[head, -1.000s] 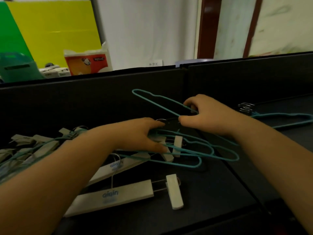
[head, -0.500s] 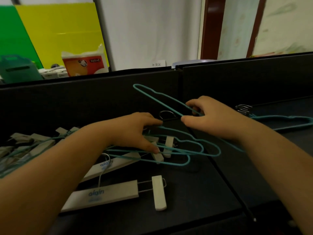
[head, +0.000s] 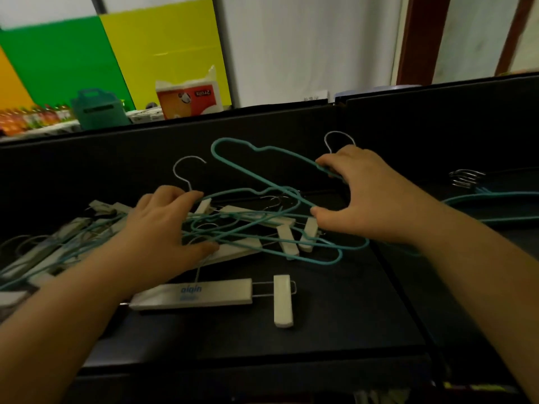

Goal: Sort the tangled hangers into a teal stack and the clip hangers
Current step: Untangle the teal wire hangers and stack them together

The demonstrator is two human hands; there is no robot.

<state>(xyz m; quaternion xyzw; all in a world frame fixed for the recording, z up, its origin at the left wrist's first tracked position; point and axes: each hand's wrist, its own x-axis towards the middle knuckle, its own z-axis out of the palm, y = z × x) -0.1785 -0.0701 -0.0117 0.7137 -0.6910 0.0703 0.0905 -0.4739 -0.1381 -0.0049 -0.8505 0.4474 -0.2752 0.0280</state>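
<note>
A tangle of teal wire hangers (head: 262, 228) and white clip hangers (head: 287, 239) lies in the middle of the black table (head: 335, 316). My right hand (head: 364, 199) grips a teal hanger (head: 250, 158) that tilts up out of the tangle, its metal hook showing above my fingers. My left hand (head: 163, 228) presses down on the tangle's left side, fingers spread over teal wire and a white clip hanger. A separate white clip hanger (head: 204, 293) with blue lettering lies flat in front. Teal hangers (head: 490, 205) lie stacked at the right.
More clip hangers and teal wires lie piled at the far left (head: 52, 249). A black partition wall (head: 116, 158) runs along the table's back. Behind it stand a teal box (head: 96, 109) and an orange-white package (head: 189, 100).
My right hand has lifted the teal hanger higher and to the right, partly out of the tangle. My left hand stays pressed on the pile. The camera has shifted.
</note>
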